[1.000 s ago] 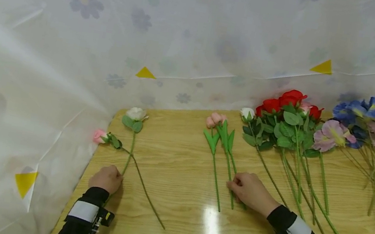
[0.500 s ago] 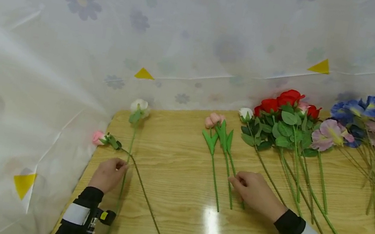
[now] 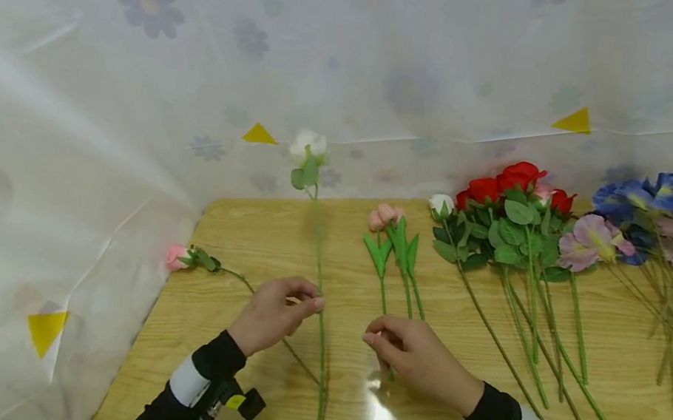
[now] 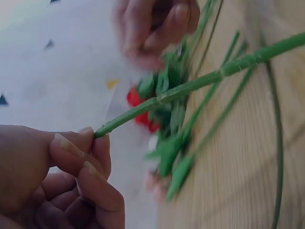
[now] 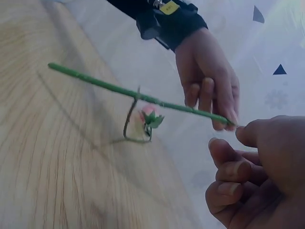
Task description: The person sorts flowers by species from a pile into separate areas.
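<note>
My left hand (image 3: 272, 315) pinches the green stem of a white rose (image 3: 309, 145) between thumb and fingertips. The rose is lifted off the table, its bloom toward the back. In the left wrist view the stem (image 4: 190, 88) runs from the fingertips to the upper right. To its right, my right hand (image 3: 421, 359) hovers with fingers loosely bent, covering the lower stems of several pink tulips (image 3: 386, 215). The right wrist view shows nothing between its thumb and fingers (image 5: 228, 171). A pink rose (image 3: 178, 257) lies at the left, its stem passing below the left hand.
Red roses (image 3: 521, 175) and a white rosebud (image 3: 442, 204) lie at the back right. Blue irises (image 3: 667, 192) and pink-purple irises (image 3: 594, 244) lie farther right. A patterned white sheet (image 3: 405, 49) hangs behind the wooden table (image 3: 201, 366).
My left hand has lifted the white rose and carried it right, toward the middle. My right hand has moved a little left, away from the tulip stem it was near.
</note>
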`<state>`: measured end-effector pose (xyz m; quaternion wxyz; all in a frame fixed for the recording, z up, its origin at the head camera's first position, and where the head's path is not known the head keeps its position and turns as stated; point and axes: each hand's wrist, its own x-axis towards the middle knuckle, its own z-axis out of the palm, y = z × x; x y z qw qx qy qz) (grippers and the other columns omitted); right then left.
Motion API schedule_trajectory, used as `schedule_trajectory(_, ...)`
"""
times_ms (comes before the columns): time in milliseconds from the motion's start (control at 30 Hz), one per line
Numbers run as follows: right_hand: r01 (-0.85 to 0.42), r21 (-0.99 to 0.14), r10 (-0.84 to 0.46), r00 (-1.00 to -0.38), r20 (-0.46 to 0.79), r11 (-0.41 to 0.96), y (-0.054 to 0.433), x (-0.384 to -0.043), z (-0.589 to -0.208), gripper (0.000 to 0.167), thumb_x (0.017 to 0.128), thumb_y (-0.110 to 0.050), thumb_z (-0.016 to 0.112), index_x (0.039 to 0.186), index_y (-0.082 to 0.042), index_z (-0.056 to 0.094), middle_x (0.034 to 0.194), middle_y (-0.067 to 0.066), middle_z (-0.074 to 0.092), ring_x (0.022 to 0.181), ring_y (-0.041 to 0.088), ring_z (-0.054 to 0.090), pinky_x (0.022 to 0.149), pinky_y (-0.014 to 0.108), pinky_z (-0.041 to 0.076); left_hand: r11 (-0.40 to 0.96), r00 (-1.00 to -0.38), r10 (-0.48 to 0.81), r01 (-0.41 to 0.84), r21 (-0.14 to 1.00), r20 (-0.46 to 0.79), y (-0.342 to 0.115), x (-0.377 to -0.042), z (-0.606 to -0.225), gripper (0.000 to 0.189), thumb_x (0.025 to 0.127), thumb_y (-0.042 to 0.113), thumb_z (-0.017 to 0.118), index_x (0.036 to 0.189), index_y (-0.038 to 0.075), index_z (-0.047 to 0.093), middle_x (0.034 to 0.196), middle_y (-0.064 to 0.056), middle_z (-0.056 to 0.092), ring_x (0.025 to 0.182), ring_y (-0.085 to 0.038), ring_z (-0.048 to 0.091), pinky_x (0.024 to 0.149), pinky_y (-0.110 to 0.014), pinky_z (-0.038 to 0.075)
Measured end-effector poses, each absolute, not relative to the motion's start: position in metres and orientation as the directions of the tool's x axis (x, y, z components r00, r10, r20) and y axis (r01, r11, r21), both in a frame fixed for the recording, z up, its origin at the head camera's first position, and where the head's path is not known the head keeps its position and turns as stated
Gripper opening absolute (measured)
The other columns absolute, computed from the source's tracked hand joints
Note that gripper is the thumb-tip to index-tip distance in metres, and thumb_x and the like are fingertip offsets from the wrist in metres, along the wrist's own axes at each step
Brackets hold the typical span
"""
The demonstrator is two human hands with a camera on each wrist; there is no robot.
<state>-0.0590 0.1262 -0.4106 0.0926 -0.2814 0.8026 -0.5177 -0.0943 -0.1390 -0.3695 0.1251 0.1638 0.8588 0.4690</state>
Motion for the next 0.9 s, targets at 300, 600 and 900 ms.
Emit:
schedule_trajectory(300,-0.325,-0.917,-0.557,-0.817,0.15,0.23,0.119,-0.048,-0.399,0.024,0.106,-0.024,0.049,0.09,-0.011,0.061,0.062,0.007,0.058,0.046,-0.001,0.038,0.047,0.021,0.037,0.403,-0.843,0.532,0.165,0.9,-0.084,-0.087,-0.086,-0.366,0.025,0.099,0.027,0.062,0.111,0.005,0.066,0.071,-0.003,0.056,0.047,-0.009,0.042,0.048,-0.024,0.036)
schedule_trajectory(600,-0.336,-0.887,-0.503,-0.852,0.143,0.317,0.141,-0.045,-0.394,0.021,0.105,-0.024,0.052,0.089,-0.013,0.061,0.061,0.003,0.057,0.048,0.001,0.042,0.048,0.022,0.038,0.486,-0.861,0.505,0.222,0.845,-0.065,-0.09,-0.093,-0.372,0.025,0.1,0.035,0.06,0.112,0.015,0.068,0.086,-0.004,0.067,0.055,-0.016,0.055,0.05,-0.026,0.044)
schedule_trajectory(900,-0.373,-0.644,-0.297,-0.927,0.228,0.668,0.204,-0.048,-0.385,0.017,0.101,-0.014,0.059,0.084,-0.016,0.06,0.058,-0.011,0.042,0.048,-0.001,0.032,0.05,0.021,0.029,0.736,-0.969,0.248,0.18,0.652,-0.012,-0.151,-0.113,-0.396,0.018,0.099,0.027,0.063,0.105,0.012,0.07,0.088,-0.002,0.066,0.062,-0.011,0.055,0.056,-0.026,0.044)
